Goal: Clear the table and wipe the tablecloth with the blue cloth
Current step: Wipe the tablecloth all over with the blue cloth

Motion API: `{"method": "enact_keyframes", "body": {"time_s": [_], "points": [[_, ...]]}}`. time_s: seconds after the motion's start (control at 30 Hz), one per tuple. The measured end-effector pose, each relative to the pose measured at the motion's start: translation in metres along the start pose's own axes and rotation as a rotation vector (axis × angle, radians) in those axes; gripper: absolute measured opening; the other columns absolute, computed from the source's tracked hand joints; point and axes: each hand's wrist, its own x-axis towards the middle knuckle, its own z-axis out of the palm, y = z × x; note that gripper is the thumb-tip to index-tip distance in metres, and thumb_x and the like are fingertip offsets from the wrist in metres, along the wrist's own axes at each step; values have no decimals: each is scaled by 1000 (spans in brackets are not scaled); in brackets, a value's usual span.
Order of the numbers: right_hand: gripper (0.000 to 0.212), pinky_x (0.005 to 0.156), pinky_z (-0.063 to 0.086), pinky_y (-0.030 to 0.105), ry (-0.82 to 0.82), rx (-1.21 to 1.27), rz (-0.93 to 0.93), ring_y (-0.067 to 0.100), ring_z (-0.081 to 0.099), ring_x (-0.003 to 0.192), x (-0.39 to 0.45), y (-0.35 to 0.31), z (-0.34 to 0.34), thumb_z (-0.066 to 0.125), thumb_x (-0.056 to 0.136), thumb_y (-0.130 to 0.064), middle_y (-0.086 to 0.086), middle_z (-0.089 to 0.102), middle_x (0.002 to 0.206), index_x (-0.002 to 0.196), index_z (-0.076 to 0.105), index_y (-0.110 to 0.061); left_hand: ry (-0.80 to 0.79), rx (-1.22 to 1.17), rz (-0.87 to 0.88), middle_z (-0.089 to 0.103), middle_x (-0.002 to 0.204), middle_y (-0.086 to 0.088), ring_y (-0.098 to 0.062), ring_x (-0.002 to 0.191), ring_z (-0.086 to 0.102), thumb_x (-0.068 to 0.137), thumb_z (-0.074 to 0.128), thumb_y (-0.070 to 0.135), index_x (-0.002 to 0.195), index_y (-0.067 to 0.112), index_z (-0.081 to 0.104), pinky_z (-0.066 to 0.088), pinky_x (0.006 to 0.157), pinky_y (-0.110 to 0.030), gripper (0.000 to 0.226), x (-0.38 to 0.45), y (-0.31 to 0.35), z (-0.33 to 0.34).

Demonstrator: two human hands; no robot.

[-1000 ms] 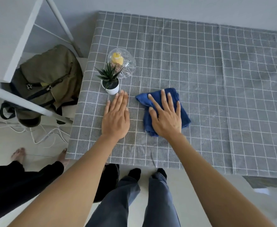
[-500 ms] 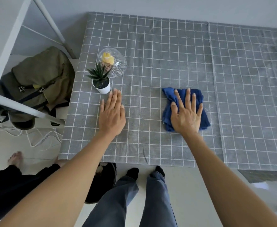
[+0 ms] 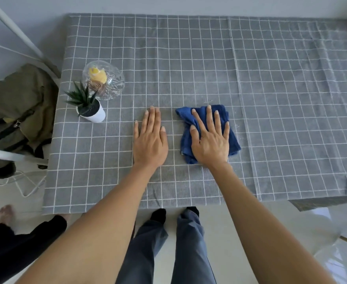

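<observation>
The counter is covered by a grey tablecloth (image 3: 199, 58) with a white grid pattern, which reaches the near edge and hangs over the left one; a seam or fold runs from far to near right of the middle. No writing or label can be read anywhere on it.

Off the counter's left edge, on the floor, lies an olive-green backpack (image 3: 14, 107) with dark straps and metal buckles, partly behind a white frame (image 3: 10, 156). White cables (image 3: 25, 185) trail on the floor near it.

The blue cloth (image 3: 233, 140) lies bunched on the tablecloth near the middle of the near half. The right hand (image 3: 210, 140) presses flat on it, fingers straight and spread, curled round nothing. Just left of it, apart from the cloth, the left hand (image 3: 149, 140) rests palm down on the bare tablecloth, fingers straight and close together, holding nothing.

At the far left of the counter stands a clear cut-glass bowl (image 3: 104, 79); inside it are a yellow item and something brownish below it, too unclear to name. Just in front of the bowl, nearer the left edge, a small white pot (image 3: 93, 115) holds a spiky green succulent (image 3: 81, 98), tilted slightly to the left.
</observation>
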Motion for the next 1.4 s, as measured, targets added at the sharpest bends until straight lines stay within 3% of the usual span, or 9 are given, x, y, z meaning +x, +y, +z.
{"method": "enact_keyframes", "body": {"time_s": [0.17, 0.33, 0.63, 0.73, 0.87, 1.0, 1.23, 1.4], "points": [[52, 118, -5, 49, 31, -21, 148, 19, -5, 148, 3, 62, -23, 15, 101, -45, -2, -3, 161, 151, 3, -41, -20, 4, -1, -3, 160, 2, -12, 147, -5, 99, 5, 34, 152, 18, -1, -2, 120, -42, 56, -1, -1, -1], [53, 117, -8, 49, 11, -5, 237, 18, -10, 147, 5, 64, -24, 15, 100, -44, -1, -8, 161, 150, -2, -41, -13, 31, -3, -4, 160, 1, -13, 147, -6, 98, 2, 35, 151, 17, -3, -2, 120, -41, 57, -1, -1, -1], [50, 117, -7, 50, -61, -21, -85, 18, -8, 147, -29, 7, -2, 17, 100, -47, -5, -5, 161, 149, 5, -46, -5, 5, -1, -2, 160, 3, -11, 147, -4, 98, 6, 32, 151, 18, -1, 0, 120, -40, 55, -1, 1, -3], [49, 117, -7, 51, -51, -26, -72, 18, -8, 147, -23, 26, -8, 15, 100, -47, -7, -4, 161, 149, 5, -47, -4, 0, 4, -1, 160, 3, -11, 146, -4, 99, 7, 32, 151, 18, 0, -2, 119, -40, 55, -1, 0, -4], [51, 117, -6, 53, -7, -26, 118, 20, -6, 147, -13, 57, -18, 13, 99, -46, -5, -2, 161, 149, 4, -46, -7, 12, 12, -4, 159, 3, -10, 146, -7, 100, 6, 32, 151, 18, -2, -7, 118, -38, 54, -2, -1, -3], [52, 117, -6, 51, 8, -25, 168, 20, -7, 147, -13, 56, -17, 17, 100, -45, -3, -5, 161, 150, 5, -43, -5, 17, 4, -5, 159, 3, -11, 146, -6, 100, 7, 31, 151, 18, -3, -5, 119, -39, 54, -1, -3, -3], [51, 116, -7, 49, -37, -21, -60, 19, -6, 148, -49, 2, 1, 20, 100, -47, -6, -2, 161, 150, 8, -44, -2, 8, -2, -5, 159, 3, -11, 146, -6, 102, 11, 30, 152, 18, -2, -4, 119, -40, 53, -2, -1, -3], [50, 116, -8, 49, -25, -33, -39, 19, -6, 148, -43, 23, -2, 17, 100, -47, -4, -3, 161, 149, 10, -46, -5, 0, 2, -3, 160, 3, -11, 146, -5, 102, 14, 29, 151, 18, 0, -3, 119, -41, 52, -2, -3, -2]]}}
